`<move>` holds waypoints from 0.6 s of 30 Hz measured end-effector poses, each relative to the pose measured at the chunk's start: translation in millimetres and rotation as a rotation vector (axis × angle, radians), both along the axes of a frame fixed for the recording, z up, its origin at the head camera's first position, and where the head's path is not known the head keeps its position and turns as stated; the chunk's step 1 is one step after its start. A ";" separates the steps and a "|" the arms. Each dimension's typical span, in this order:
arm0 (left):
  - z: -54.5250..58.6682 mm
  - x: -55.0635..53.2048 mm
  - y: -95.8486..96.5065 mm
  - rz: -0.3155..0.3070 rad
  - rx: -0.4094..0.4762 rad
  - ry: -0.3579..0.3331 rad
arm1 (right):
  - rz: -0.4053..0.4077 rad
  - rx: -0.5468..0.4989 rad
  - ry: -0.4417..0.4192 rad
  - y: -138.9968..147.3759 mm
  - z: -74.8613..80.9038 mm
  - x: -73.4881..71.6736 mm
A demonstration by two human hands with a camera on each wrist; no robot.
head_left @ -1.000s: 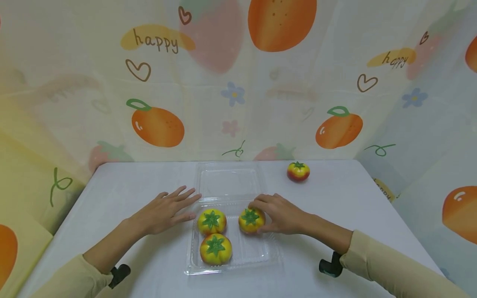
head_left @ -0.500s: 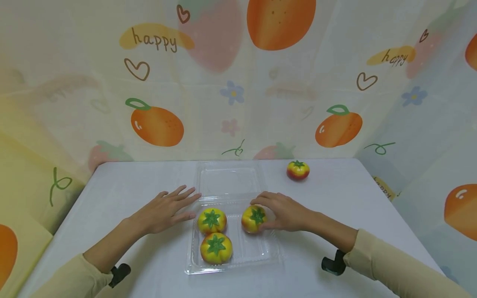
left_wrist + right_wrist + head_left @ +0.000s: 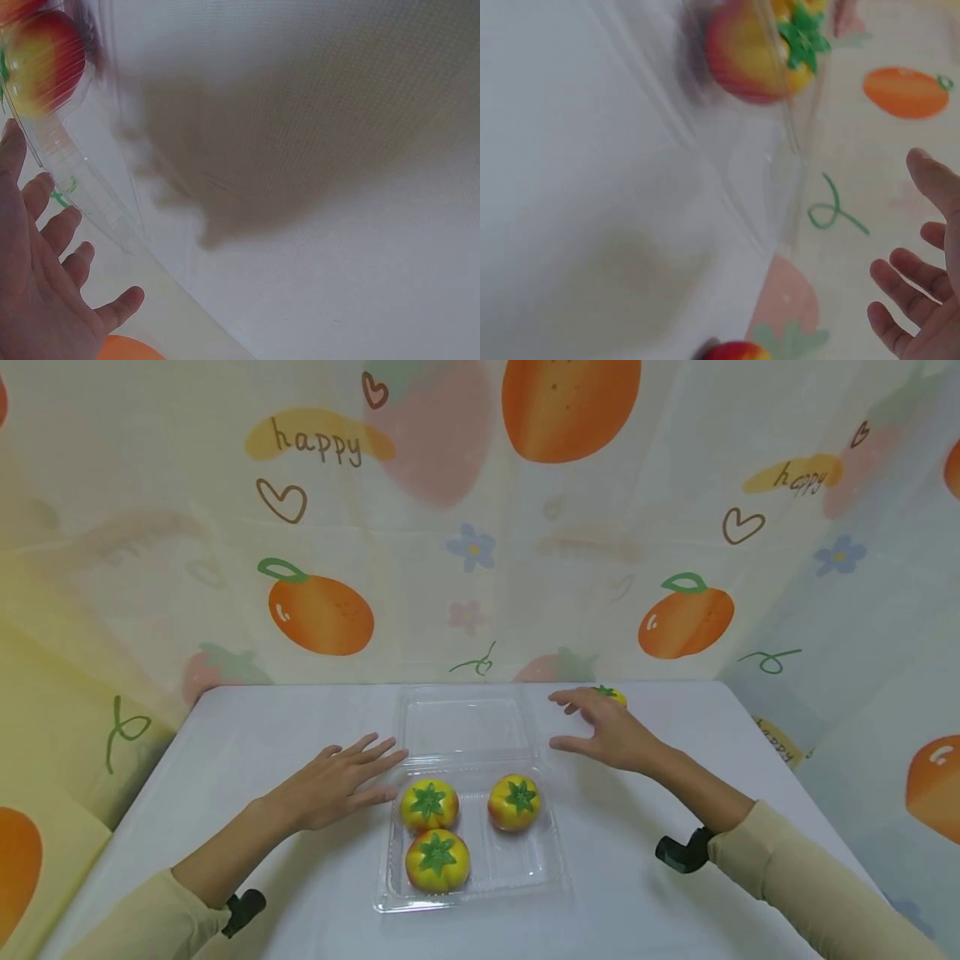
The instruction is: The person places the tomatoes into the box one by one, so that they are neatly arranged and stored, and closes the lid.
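A clear plastic clamshell box (image 3: 517, 864) stands with its lid (image 3: 465, 727) folded back. Inside it are three yellow-and-red toy persimmons with green leaf tops: a back left persimmon (image 3: 428, 804), a front left persimmon (image 3: 437, 860) and a back right persimmon (image 3: 513, 802). My left hand (image 3: 330, 787), fingers spread, is at the box's left rim and holds nothing. My right hand (image 3: 607, 731) is raised beyond the box's right side, fingers apart and nothing in them. It partly hides a loose persimmon (image 3: 617, 696) at the back of the table.
The white table (image 3: 247, 735) ends at a fruit-printed cloth backdrop (image 3: 420, 593). In the right wrist view, the loose persimmon (image 3: 739, 351) shows at the bottom edge. Dark wrist camera mounts (image 3: 684, 852) sit by both sleeves.
My right hand has let go of the back right persimmon, which stays in the box slightly right of before. The hand has moved back and right toward the loose persimmon. My left hand keeps its place.
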State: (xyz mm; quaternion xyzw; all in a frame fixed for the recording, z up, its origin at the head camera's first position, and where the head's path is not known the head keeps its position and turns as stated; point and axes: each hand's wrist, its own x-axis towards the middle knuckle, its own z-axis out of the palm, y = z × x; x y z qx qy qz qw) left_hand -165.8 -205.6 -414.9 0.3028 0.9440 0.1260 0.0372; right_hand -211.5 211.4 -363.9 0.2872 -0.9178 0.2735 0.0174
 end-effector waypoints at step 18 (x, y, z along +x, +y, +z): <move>-0.1 -1.0 1.8 0.001 -0.008 0.002 | -0.292 -0.087 -0.168 62.6 -23.5 -46.2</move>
